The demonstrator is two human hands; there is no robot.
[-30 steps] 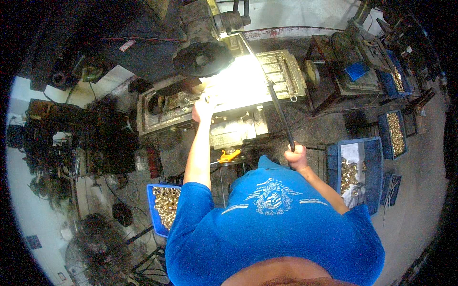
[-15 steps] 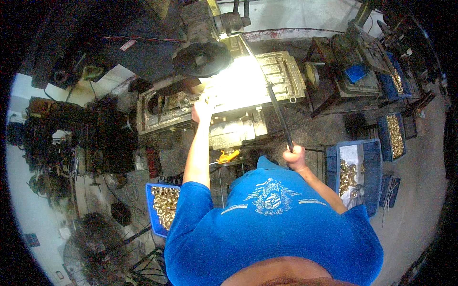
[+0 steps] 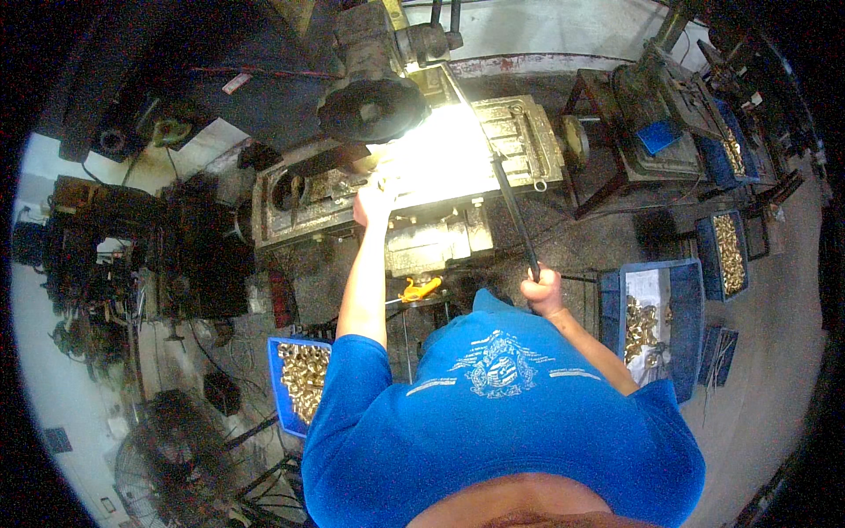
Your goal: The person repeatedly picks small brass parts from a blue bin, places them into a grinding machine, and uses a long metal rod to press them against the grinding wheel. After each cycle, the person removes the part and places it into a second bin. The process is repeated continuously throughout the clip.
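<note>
My right hand (image 3: 543, 290) is wrapped round the lower end of a long dark lever (image 3: 516, 209), which slants up toward the machine head (image 3: 370, 97). Reaching forward, my left hand (image 3: 373, 204) is at the front of the machine's metal table (image 3: 528, 145), left of a glaring bright patch. Its fingers look closed near a small brass-coloured piece, but the glare keeps me from making out what they hold. Below that table, an orange-yellow tool (image 3: 421, 289) rests on a small stand.
A blue bin of brass fittings (image 3: 275, 387) stands by my left elbow. Right of me is a larger blue crate (image 3: 610, 326) with brass parts, and beyond it another blue bin (image 3: 707, 251). A floor fan (image 3: 176, 458) is at lower left, a metal workbench (image 3: 616, 180) at right.
Almost nothing differs. Both hands keep their places, the right one still on the lever, and my body has shifted very slightly.
</note>
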